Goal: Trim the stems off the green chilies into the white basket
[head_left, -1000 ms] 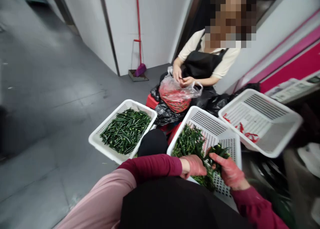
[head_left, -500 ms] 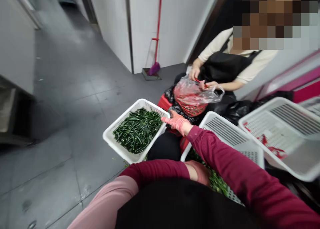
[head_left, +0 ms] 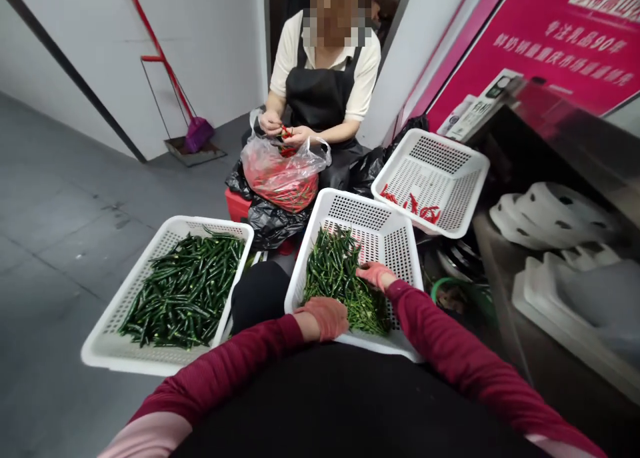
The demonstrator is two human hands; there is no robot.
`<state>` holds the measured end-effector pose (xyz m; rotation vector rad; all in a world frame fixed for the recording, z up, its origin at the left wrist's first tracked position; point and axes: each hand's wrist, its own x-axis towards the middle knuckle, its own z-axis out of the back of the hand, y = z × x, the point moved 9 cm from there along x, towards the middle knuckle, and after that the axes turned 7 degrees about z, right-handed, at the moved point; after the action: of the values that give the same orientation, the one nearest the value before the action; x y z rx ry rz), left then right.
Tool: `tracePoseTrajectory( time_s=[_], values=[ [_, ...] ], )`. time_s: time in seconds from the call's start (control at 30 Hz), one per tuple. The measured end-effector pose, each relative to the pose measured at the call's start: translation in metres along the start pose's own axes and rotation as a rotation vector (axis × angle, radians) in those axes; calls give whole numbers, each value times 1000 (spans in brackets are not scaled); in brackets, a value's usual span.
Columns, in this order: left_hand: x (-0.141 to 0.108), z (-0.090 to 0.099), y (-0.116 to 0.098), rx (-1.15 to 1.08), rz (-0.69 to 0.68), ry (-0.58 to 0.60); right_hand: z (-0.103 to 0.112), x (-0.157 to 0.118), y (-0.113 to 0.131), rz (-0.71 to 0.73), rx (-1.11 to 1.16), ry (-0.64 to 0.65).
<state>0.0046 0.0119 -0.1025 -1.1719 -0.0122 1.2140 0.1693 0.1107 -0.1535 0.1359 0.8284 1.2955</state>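
Green chillies with stems (head_left: 333,258) lie heaped in the middle white basket (head_left: 414,271) in front of me. My left hand (head_left: 325,317), in a salmon-coloured glove, is curled at the heap's near left side; what its fingers hold, if anything, is hidden. On the heap's right side, my gloved right hand (head_left: 375,275) has its fingers closed together on the green chillies. The left white basket (head_left: 103,341) holds a broad layer of dark green chillies (head_left: 187,291), and neither hand touches it.
Opposite sits a person in a black apron (head_left: 320,98), handling red chillies over a clear plastic bag (head_left: 283,175). A third white basket (head_left: 457,205) holds several red chillies (head_left: 427,211). A dustpan (head_left: 195,153) stands by the wall. White containers (head_left: 555,211) are at right.
My right hand has moved from the left basket's rim to the chillies in the middle basket. My view has swung to the right, and my left hand now shows more fully.
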Motion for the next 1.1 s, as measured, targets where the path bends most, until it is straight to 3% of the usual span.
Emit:
tracePoseTrajectory(
  time_s=[0.13,0.27,0.37,0.47,0.57,0.63,0.77,0.87,0.97,1.1],
  values=[
    [4,-9,-15,336,-52,6,-22,12,11,-10,-95,26],
    [10,-7,-18,396,-28,4,-13,1,1,-1,-51,123],
    [16,-4,-16,250,4,8,0,-20,-21,4,43,173],
    [23,-9,-17,-5,33,39,6,-42,-32,24,366,180],
    [29,-14,-15,-349,155,23,11,-58,-23,114,844,139],
    [32,-11,-19,-542,186,-48,14,-66,-12,178,978,126],
    [37,6,-50,-583,-22,-165,9,-83,9,243,826,183],
    [42,2,-67,-618,-118,-90,-1,-93,20,249,681,246],
    [48,3,-61,-757,-62,-110,-7,-99,24,231,711,270],
    [47,36,-38,-921,27,-366,-7,-107,18,185,918,287]
  ],
)
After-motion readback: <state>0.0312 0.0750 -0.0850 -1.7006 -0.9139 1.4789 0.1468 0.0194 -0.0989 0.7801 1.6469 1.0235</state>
